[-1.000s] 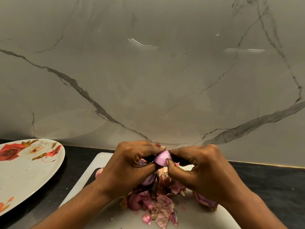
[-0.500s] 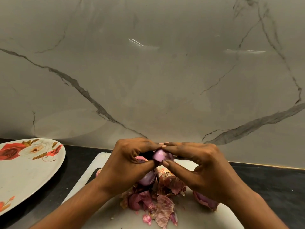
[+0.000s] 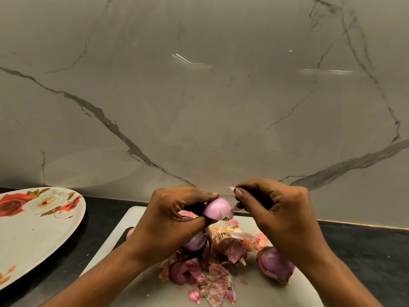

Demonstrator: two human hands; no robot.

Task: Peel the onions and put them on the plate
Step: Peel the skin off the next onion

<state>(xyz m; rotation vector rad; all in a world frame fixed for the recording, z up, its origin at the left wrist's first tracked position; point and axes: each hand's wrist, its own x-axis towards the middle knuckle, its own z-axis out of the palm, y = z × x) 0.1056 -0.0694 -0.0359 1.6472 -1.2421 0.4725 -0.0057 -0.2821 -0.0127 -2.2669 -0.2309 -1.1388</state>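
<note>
1. Lying on counter (image 3: 365, 251), left of board (image 3: 265, 291) and apart from it: plate (image 3: 33, 240), rose print showing.
2. Sitting on board: peels (image 3: 217, 262) piled mid-board, second onion (image 3: 275, 265) at pile's right, third onion (image 3: 195, 240) half hidden under left hand (image 3: 170, 218).
3. Gripping onion (image 3: 218, 209) in left hand, thumb underneath, forefinger on top, above the peels.
4. Pinching scrap (image 3: 232, 189) between right hand (image 3: 281, 213) thumb and forefinger, other fingers curled, just beside onion.
5. Looking pale pink, smooth, glossy; frayed end pointing right.
</note>
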